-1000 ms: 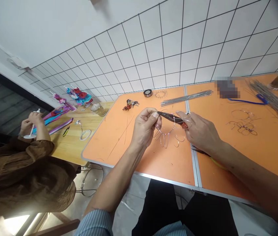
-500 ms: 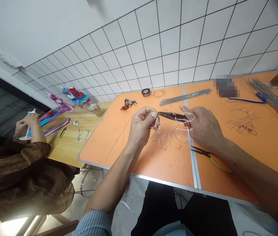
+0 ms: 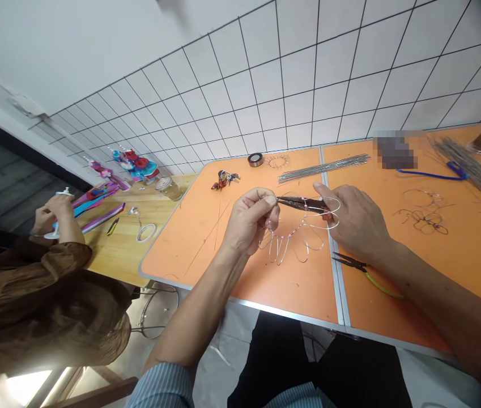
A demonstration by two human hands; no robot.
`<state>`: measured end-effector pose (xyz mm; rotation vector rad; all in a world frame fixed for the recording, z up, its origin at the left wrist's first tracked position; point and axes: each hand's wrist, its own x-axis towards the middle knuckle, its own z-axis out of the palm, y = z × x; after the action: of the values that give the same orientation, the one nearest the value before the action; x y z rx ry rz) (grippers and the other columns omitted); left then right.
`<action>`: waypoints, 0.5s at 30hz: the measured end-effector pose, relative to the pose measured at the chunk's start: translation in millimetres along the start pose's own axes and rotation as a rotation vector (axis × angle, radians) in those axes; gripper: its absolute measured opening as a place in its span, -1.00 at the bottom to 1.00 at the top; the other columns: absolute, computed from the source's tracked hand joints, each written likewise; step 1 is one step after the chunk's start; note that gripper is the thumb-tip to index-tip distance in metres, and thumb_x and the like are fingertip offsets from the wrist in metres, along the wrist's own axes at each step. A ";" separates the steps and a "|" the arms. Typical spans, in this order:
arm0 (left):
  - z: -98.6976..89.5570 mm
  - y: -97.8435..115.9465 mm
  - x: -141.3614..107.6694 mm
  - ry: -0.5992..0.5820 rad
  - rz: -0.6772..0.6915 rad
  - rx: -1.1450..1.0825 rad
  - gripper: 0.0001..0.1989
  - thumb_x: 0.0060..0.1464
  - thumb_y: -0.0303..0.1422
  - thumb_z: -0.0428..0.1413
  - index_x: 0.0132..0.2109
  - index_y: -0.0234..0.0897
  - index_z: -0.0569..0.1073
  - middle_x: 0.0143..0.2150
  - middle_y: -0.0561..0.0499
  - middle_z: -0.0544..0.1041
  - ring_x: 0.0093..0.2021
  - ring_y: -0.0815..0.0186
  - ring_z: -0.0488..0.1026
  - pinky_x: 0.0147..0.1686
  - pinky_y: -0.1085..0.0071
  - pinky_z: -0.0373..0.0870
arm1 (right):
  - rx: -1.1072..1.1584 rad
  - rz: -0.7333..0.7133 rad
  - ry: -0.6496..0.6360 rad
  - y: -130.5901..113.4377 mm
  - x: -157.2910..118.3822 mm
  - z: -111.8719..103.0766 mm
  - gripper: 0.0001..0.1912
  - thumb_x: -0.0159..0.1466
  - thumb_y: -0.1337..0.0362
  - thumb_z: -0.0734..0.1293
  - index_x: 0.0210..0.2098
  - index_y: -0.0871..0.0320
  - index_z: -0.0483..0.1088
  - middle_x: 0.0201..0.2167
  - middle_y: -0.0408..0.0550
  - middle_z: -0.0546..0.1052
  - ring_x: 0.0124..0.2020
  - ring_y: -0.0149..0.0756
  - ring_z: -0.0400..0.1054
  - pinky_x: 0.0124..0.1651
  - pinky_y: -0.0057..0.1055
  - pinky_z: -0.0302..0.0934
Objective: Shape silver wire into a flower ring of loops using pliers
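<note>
The left hand point(image 3: 248, 221) pinches one end of a ring of thin silver wire with small pink beads and long petal-like loops point(image 3: 282, 236), thumb against forefinger. The right hand point(image 3: 357, 221) is wrapped around the handles of a pair of dark, long-nosed pliers with reddish-orange grips point(image 3: 297, 203), its thumb lying along the upper side. The pliers' long axis runs nearly level from the right palm to the left fingertips, so the nose points straight at the pinch and its tip lies right beside it; whether the jaws are clamped on wire there cannot be told, as the fingers cover the spot. The tip is nearer the left hand, the handles are in the right. The beaded ring hangs between the two hands, mostly on the wearer's side of the pliers, with its lower loops fanned out above the orange tabletop point(image 3: 206, 249) and a couple of loops crossing the pliers towards the right hand's fingers. Just below the right hand's wrist lies a second pair of pliers, black-nosed with yellow handles point(image 3: 350, 262). Beyond the grip, towards the wall, lie a bundle of straight silver wires point(image 3: 325, 168) and, farther left, a round black spool point(image 3: 255, 160). Well right of the grip rests a flower-shaped piece of dark bent wire point(image 3: 426, 222).
</note>
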<state>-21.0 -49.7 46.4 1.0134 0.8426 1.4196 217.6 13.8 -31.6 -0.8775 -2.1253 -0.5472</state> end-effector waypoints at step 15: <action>5.3 2.9 -1.6 -0.024 -0.078 -0.106 -0.68 -0.02 -0.29 0.46 -0.35 -0.27 0.45 -0.61 0.15 0.40 -0.66 0.50 0.22 -0.60 0.53 0.18 | 0.019 -0.088 0.034 -3.2 2.8 -6.4 -0.44 0.44 0.51 0.21 0.41 0.24 0.36 -0.27 0.00 0.49 -0.29 -0.13 0.34 -0.25 -0.24 0.20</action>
<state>-17.2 -51.9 50.8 0.9059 0.7732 1.3694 217.0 8.9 -25.8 -0.7619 -2.1426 -0.5822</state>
